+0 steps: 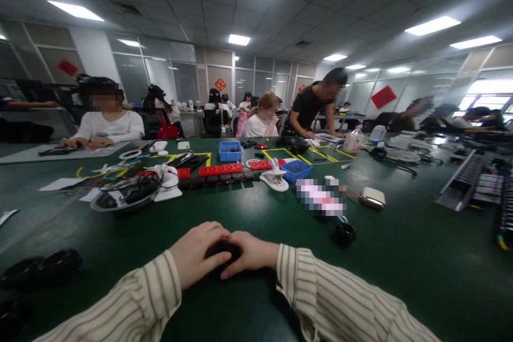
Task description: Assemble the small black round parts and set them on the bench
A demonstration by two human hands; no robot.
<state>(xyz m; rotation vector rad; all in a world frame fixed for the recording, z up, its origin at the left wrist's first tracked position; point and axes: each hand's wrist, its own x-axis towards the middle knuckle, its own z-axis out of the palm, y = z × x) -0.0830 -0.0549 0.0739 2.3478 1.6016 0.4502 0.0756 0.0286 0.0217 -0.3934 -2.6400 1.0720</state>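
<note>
Green tabletop [385, 278] beneath bright ceiling panels: seen from the head camera, a person in striped sleeves [340, 288] curls the left hand [196, 251] and right hand [252, 251] around a black object [218, 248] at the near middle of the scene. Each grip is closed about it, fingers meeting over the far side and thumbs along the near side; the hands hide its exact form. Black coils [60, 267] lie at near left, and a smaller black ring [345, 234] sits to the right, beyond the right hand. Farther off, a row of red sockets [220, 169] stretches between a dish of black cables [124, 195] on the left and a white clip [274, 176] on the right, with a blue basket [296, 171] just beside the clip. At far left, a co-worker in a white top [112, 125] sits at the tabletop; far right of centre, another in a black T-shirt [308, 109] leans over it.
</note>
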